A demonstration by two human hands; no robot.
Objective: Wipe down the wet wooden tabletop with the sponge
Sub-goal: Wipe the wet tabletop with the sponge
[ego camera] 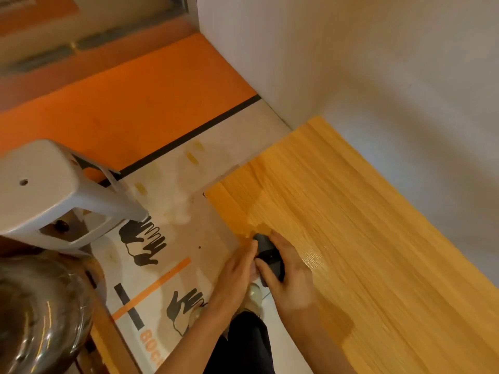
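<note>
The wooden tabletop (351,225) runs from the centre to the lower right, against a white wall. A wet sheen shows near its left edge, just past my hands. A dark grey sponge (267,252) lies at that left edge of the table. My right hand (289,273) grips the sponge from the right, fingers curled over it. My left hand (237,271) reaches in from the left, its straight fingertips touching the sponge's near side at the table edge.
A grey plastic stool (48,193) stands to the left on the floor. A shiny metal bowl (40,319) sits at the lower left. The floor (167,238) below has printed hand shapes and orange stripes. A white wall (378,76) borders the table's far side.
</note>
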